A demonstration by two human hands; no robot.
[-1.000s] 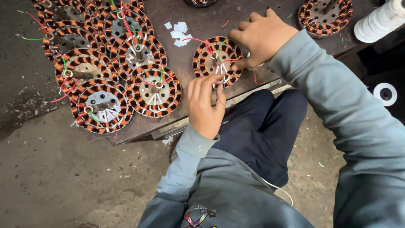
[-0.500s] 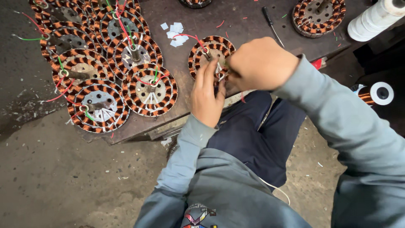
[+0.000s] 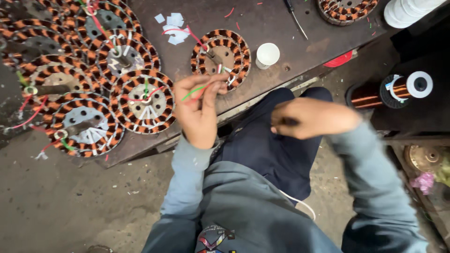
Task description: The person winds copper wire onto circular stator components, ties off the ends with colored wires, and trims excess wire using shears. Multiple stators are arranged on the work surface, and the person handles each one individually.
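Observation:
A round stator (image 3: 221, 57) wound with copper coils lies on the dark metal table (image 3: 281, 42) in front of me. My left hand (image 3: 200, 110) pinches its red and green lead wires (image 3: 197, 92) just below the stator's near edge. Above my lap, my right hand (image 3: 311, 117) is blurred with its fingers closed, away from the table; whether it holds anything is not visible. A small white cup (image 3: 267, 54) stands to the right of the stator.
Several more wound stators (image 3: 143, 100) are stacked at the table's left, another stator (image 3: 346, 9) at the top right. A copper wire spool (image 3: 391, 90) sits on a dark stand at right. White paper scraps (image 3: 172, 22) and a thin tool (image 3: 295, 18) lie on the table.
My right hand pulled back from the stator toward my lap. My left hand stays at the stator's near edge, now gripping the red and green leads. The camera view shifted.

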